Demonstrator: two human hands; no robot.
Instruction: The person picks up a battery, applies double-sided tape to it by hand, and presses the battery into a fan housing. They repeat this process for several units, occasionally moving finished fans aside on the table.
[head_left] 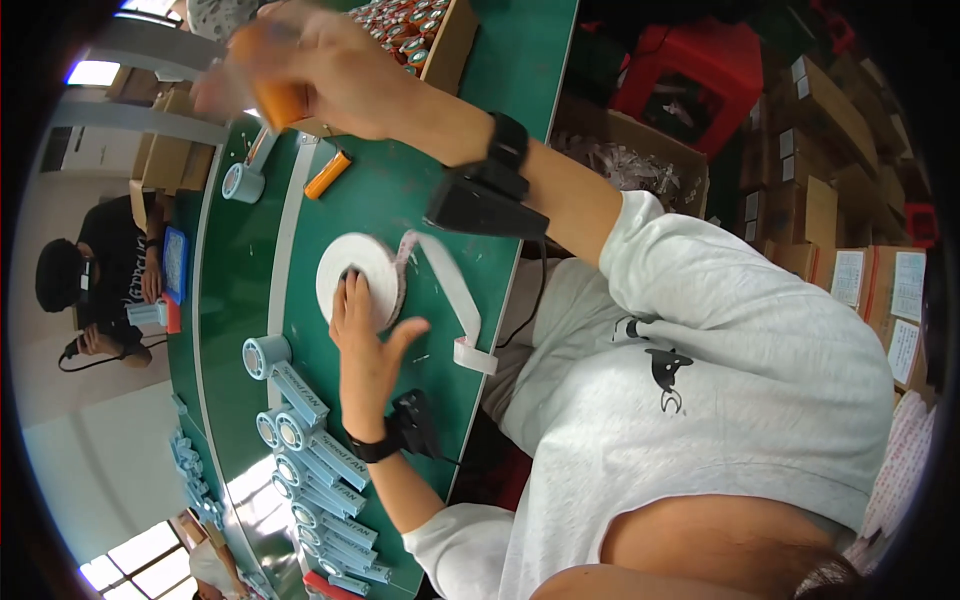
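The step in hand seemed to be managing an orange piece (pixel 272 88) beside a supply of tape: the right hand (pixel 350 72) had it clasped over the far edge of the green worktable (pixel 385 205), both blurred, so the exact hold on it could not be told. The left hand (pixel 360 345) was unclenched, laid on the white tape roll (pixel 342 262) with the thumb spread and the fingertips at its dark core; whether they hooked into it I could not tell. That roll lay flat between the worktable's near and far edges, its loose strip (pixel 455 290) trailing to a curl beside the near edge. An orange cylinder (pixel 327 175) rested just inside the far edge, near a carton (pixel 455 45) of similar ones, while pale blue fans (pixel 335 460) lined the worktable to the left. The next move, as I judged it, called for a steady roll, a free strip end and a firm hold on the orange piece.
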